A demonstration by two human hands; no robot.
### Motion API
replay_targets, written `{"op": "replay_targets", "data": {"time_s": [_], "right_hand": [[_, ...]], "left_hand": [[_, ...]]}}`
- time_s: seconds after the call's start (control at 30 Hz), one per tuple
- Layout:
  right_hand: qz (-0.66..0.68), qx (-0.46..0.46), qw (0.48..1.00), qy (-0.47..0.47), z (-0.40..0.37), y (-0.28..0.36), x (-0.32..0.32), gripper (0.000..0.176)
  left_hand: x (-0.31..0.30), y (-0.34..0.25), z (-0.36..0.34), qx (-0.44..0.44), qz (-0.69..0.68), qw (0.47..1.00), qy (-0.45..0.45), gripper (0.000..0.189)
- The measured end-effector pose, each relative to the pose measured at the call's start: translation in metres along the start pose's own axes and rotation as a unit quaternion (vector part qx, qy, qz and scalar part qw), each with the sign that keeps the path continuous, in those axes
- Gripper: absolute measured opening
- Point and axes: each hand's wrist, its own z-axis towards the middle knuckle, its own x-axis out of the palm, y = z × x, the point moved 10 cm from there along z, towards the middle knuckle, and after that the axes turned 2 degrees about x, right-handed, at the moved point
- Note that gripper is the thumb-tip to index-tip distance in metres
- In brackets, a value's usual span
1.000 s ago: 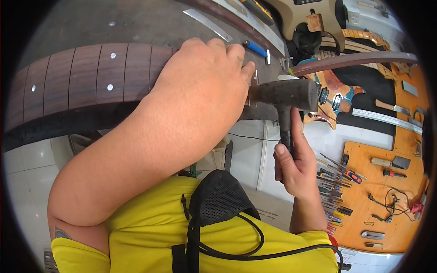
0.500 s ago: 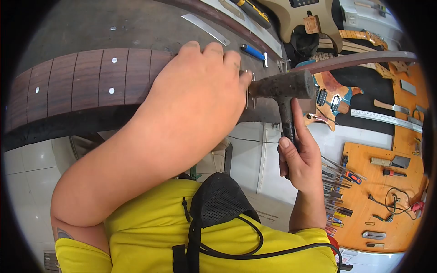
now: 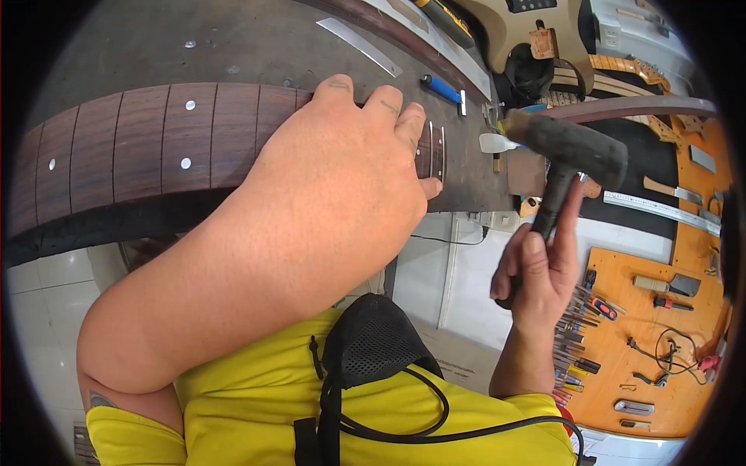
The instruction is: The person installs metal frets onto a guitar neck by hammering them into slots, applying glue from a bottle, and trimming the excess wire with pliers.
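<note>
Rosewood fretboard [image 3: 140, 140] beneath left hand [image 3: 342, 163]; hammer [image 3: 571, 144], ruler [image 3: 359, 46] near.

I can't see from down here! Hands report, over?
Left hand flat on fretboard, fingertip by fret wire. Right hand grips hammer, head off the wood. Small white tool beside fretboard end.

A: How does the left hand [image 3: 350, 155] lie?
B: Palm down, far and centre, fingers flat and close together, thumb tip pointing right. The forearm runs back near-left to a bent elbow.
A: And the right hand [image 3: 540, 272]?
B: Near-right, curled round a hammer handle [image 3: 553, 203], one finger stretched up along it, forearm upright.
</note>
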Motion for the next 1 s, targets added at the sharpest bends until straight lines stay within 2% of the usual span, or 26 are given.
{"op": "replay_targets", "data": {"time_s": [0.07, 0.1, 0.2, 0.27, 0.33, 0.4, 0.53, 0.6, 0.67, 0.73, 0.8, 0.87, 0.93, 1.0], "right_hand": [[-0.148, 0.1, 0.975, 0.133, -0.003, -0.029, 0.014, 0.075], [-0.116, 0.119, 0.975, 0.15, -0.003, -0.024, 0.027, 0.073], [-0.107, 0.105, 0.981, 0.126, 0.004, -0.01, 0.01, 0.071], [-0.047, 0.019, 0.998, 0.049, 0.006, 0.009, 0.001, 0.071], [-0.016, 0.007, 1.0, 0.002, 0.004, 0.011, 0.002, 0.071], [-0.13, 0.141, 0.971, 0.144, -0.001, -0.019, 0.021, 0.072], [-0.117, 0.1, 0.98, 0.129, 0.002, -0.002, 0.015, 0.072], [-0.038, 0.026, 0.997, 0.061, 0.005, 0.017, 0.006, 0.07], [-0.031, -0.004, 0.999, -0.012, 0.005, 0.02, 0.005, 0.074], [-0.152, 0.101, 0.973, 0.143, 0.007, -0.011, 0.023, 0.073], [-0.149, 0.094, 0.973, 0.149, 0.005, -0.01, 0.03, 0.072], [-0.121, 0.095, 0.983, 0.1, 0.01, 0.001, 0.016, 0.073], [-0.046, 0.012, 0.999, 0.013, 0.015, 0.02, 0.002, 0.073], [-0.035, 0.008, 0.999, 0.005, 0.017, 0.021, 0.006, 0.073]], "left_hand": [[0.002, 0.001, 0.0, -0.003, 0.001, 1.0, 0.02, 0.041], [0.0, -0.001, 0.001, -0.001, 0.001, 1.0, 0.019, 0.041], [0.001, 0.001, 0.002, -0.006, 0.011, 0.999, 0.03, 0.041], [0.0, 0.001, 0.0, -0.005, -0.004, 1.0, 0.014, 0.041], [0.001, 0.0, 0.0, -0.005, -0.006, 1.0, 0.005, 0.041], [-0.002, 0.001, 0.0, -0.003, -0.001, 1.0, -0.008, 0.041], [-0.002, 0.002, 0.0, -0.005, 0.003, 1.0, 0.0, 0.04], [0.001, 0.002, -0.001, -0.007, -0.005, 1.0, -0.002, 0.04], [0.0, 0.001, 0.0, -0.002, -0.009, 1.0, -0.019, 0.04], [-0.001, 0.002, -0.001, -0.002, -0.007, 1.0, -0.018, 0.039], [-0.005, 0.001, 0.0, 0.0, -0.005, 1.0, -0.019, 0.039], [0.0, 0.001, 0.001, -0.001, 0.007, 1.0, 0.014, 0.039], [0.002, 0.003, 0.0, -0.003, 0.003, 1.0, 0.002, 0.038], [0.0, 0.0, 0.0, 0.006, 0.005, 1.0, -0.011, 0.038]]}}
